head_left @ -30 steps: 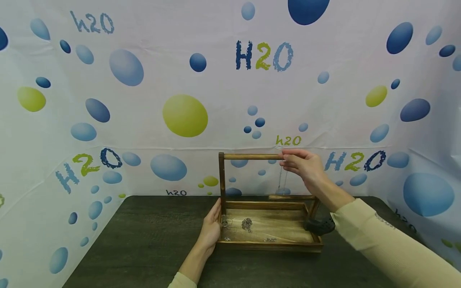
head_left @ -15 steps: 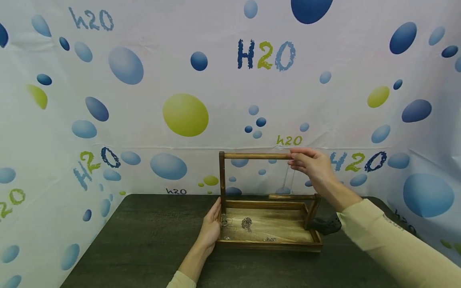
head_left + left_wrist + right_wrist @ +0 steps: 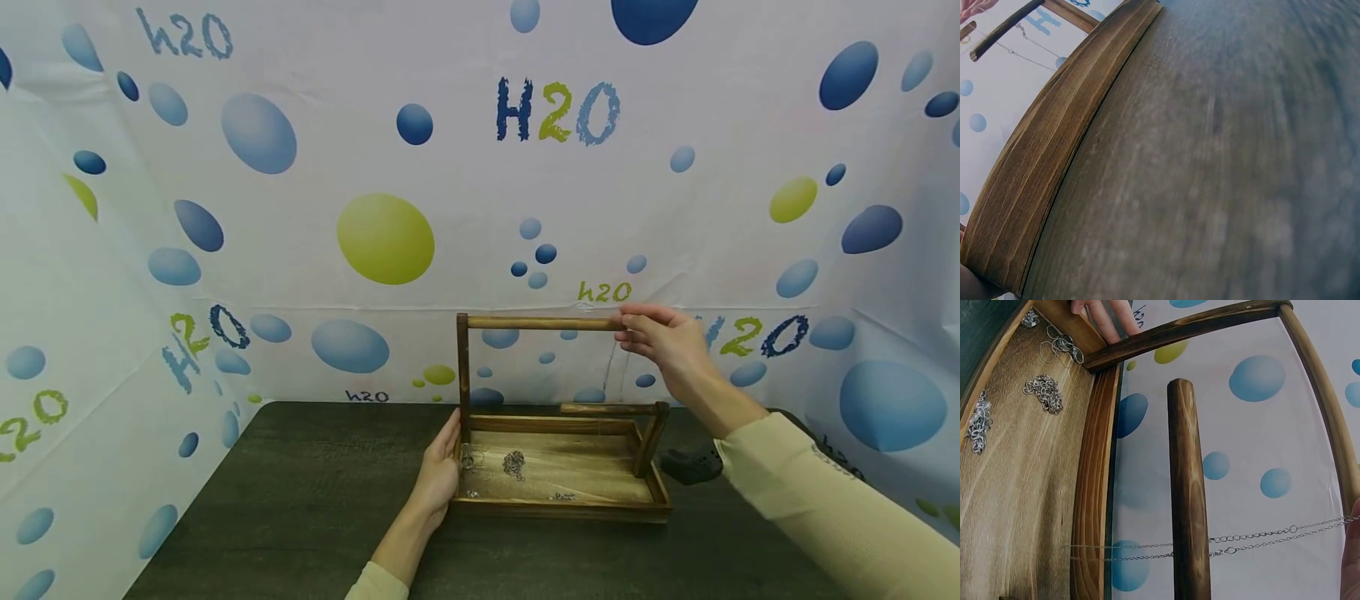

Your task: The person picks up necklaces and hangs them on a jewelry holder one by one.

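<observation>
A wooden jewellery stand has a shallow tray [image 3: 558, 514] and a long upper bar [image 3: 540, 322] on a left post [image 3: 463, 375]. A shorter lower bar [image 3: 607, 409] stands on the right. My right hand [image 3: 675, 350] is at the upper bar's right end, which it hides, pinching a fine chain necklace [image 3: 1254, 536]. The necklace hangs down in two strands and passes behind the lower bar in the right wrist view. My left hand [image 3: 437, 475] rests against the tray's left end with its fingers straight; the tray's outer wall [image 3: 1066, 131] fills part of the left wrist view.
Inside the tray lie a heap of chain [image 3: 1044, 394], a smaller pile [image 3: 980, 422] along the front wall and thin metal hoops [image 3: 1060, 347] at the left end. A dark perforated object [image 3: 692, 465] sits right of the tray on the dark table [image 3: 300, 500].
My right hand has moved right along the upper bar, and the hanging necklace with it. More of the bar shows now. The left hand has stayed at the tray.
</observation>
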Available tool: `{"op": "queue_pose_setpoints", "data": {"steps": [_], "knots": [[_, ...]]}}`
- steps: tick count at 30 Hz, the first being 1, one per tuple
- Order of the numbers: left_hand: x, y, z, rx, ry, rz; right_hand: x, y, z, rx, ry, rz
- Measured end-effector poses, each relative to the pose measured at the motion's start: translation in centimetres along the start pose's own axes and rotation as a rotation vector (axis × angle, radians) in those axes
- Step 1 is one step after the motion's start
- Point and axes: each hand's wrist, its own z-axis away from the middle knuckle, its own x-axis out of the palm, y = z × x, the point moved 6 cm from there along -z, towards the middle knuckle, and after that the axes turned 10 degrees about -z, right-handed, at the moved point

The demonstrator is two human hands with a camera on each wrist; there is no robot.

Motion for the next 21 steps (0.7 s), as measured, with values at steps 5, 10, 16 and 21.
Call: {"op": "queue_pose_setpoints", "data": {"steps": [5, 10, 16, 21], "knots": [[-0.02, -0.06, 0.07, 0.002, 0.004, 0.0, -0.37, -0.25, 0.09, -0.013, 0.008, -0.019], [-0.02, -0.11, 0.1, 0.007, 0.005, -0.004, -0.66, -0.44, 0.05, -0.014, 0.016, -0.011], [-0.03, -0.15, 0.12, 0.01, 0.007, -0.007, -0.85, -0.64, 0.02, -0.024, 0.016, -0.021], [-0.01, -0.11, 0.15, 0.012, 0.006, -0.012, -1.0, -0.81, 0.05, -0.027, 0.02, -0.012]]}}
